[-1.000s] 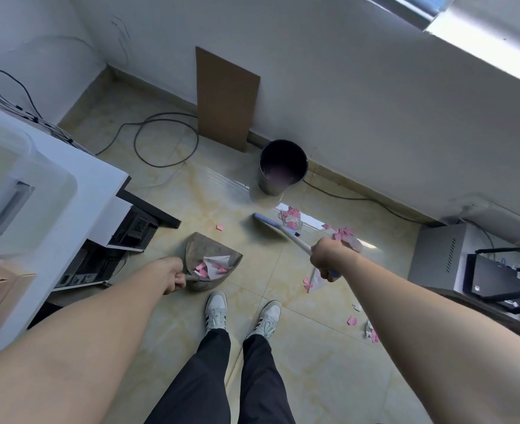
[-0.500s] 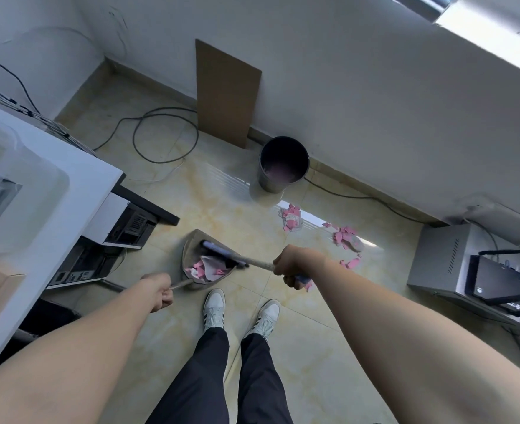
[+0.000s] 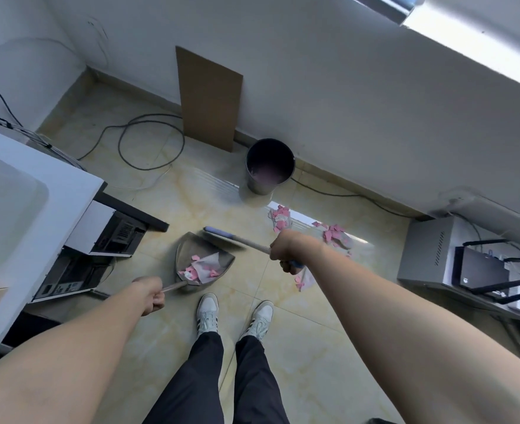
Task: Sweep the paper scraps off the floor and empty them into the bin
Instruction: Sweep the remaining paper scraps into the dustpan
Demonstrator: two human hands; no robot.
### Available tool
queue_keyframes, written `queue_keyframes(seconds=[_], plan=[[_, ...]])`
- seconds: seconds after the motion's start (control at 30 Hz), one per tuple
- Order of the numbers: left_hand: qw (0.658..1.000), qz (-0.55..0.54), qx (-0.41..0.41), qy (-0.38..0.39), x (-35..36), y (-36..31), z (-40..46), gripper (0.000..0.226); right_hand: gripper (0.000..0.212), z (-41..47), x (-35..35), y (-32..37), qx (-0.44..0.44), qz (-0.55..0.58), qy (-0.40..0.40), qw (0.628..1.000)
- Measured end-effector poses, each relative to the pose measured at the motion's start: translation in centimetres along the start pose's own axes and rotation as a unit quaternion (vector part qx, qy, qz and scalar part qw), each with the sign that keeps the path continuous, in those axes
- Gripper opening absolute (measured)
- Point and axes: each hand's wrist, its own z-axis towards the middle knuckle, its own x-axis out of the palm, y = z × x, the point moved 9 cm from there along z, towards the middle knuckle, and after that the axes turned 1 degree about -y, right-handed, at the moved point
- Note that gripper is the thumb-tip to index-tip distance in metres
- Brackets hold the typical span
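Note:
My left hand (image 3: 150,293) grips the handle of a grey dustpan (image 3: 191,249) that rests on the tiled floor and holds pink and white paper scraps (image 3: 200,269). My right hand (image 3: 287,250) is closed on the broom handle; the broom's blue head (image 3: 218,231) sits just beyond the pan's far edge. More pink scraps (image 3: 280,217) lie on the floor past the broom, another heap of scraps (image 3: 333,234) is to the right, and a few scraps (image 3: 304,280) show under my right wrist. The dark round bin (image 3: 269,165) stands against the wall.
A brown cardboard sheet (image 3: 209,97) leans on the wall left of the bin. Cables (image 3: 148,139) loop across the floor. A white desk (image 3: 35,203) with a computer case (image 3: 99,237) is at left, a grey box (image 3: 430,249) with a router at right. My feet (image 3: 234,313) stand behind the pan.
The broom head swept left from the scraps into the pan, then drew back to just beyond the pan's far edge. My left hand pulled back along the pan's handle.

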Motion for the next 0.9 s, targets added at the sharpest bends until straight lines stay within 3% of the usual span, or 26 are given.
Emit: queue_keyframes(seconds=[0.2, 0.67, 0.9], plan=[[0.998, 0.052, 0.039, -0.009, 1.9, -2.4, -1.2, 0.032, 0.019, -0.1, -2.8, -2.9, 0.009, 0.077, -0.049, 0.996], [0.985, 0.139, 0.099, -0.014, 10.6, -6.9, -5.4, 0.028, 0.038, 0.6, -8.2, -11.2, 0.04, 0.133, -0.157, 0.978], [0.983, 0.166, 0.084, -0.001, 16.4, -5.7, -7.0, 0.028, 0.021, 3.2, -10.9, -14.2, 0.044, 0.134, -0.134, 0.981]])
